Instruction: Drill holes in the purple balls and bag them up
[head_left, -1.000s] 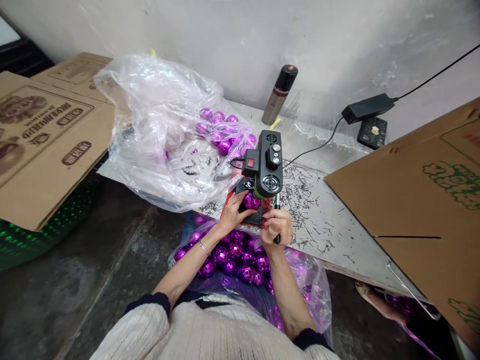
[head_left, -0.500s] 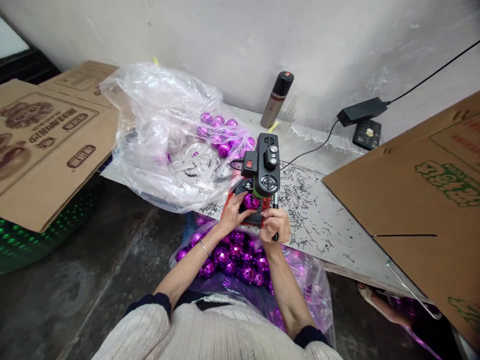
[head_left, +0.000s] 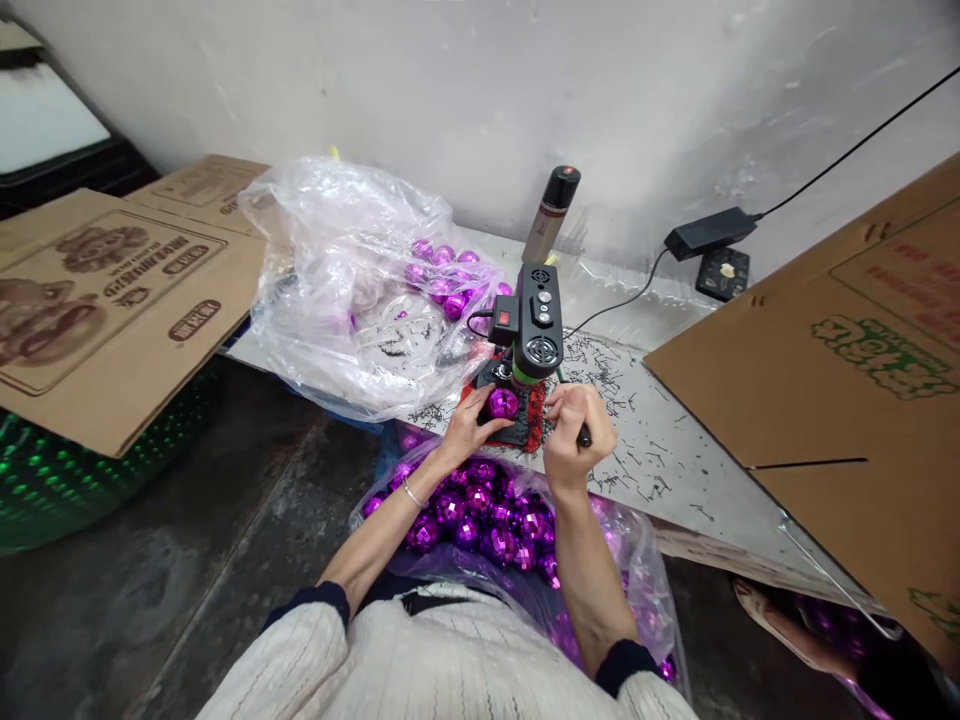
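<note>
A small black machine [head_left: 540, 320] with round vents stands on a red and black base [head_left: 535, 420]. My left hand [head_left: 466, 428] is closed on a shiny purple ball [head_left: 502, 403], fingers and thumb on either side of it, at the front of the machine. My right hand [head_left: 577, 430] is wrapped round the machine's black-ended lever [head_left: 584, 436], to the right of the base. Below the table edge, an open clear bag [head_left: 652, 580] on my lap holds several purple faceted balls [head_left: 499, 543].
Another clear bag [head_left: 322, 230] with several purple balls [head_left: 454, 305] lies at the left back. A spray can [head_left: 551, 215] stands by the wall. Cardboard boxes [head_left: 127, 300] flank the table, which has black bits scattered over it. A black adapter [head_left: 711, 234] hangs on its cable at right.
My right hand has moved right and slightly up with the lever, away from my left hand. My left hand stays at the ball. The camera view has shifted slightly.
</note>
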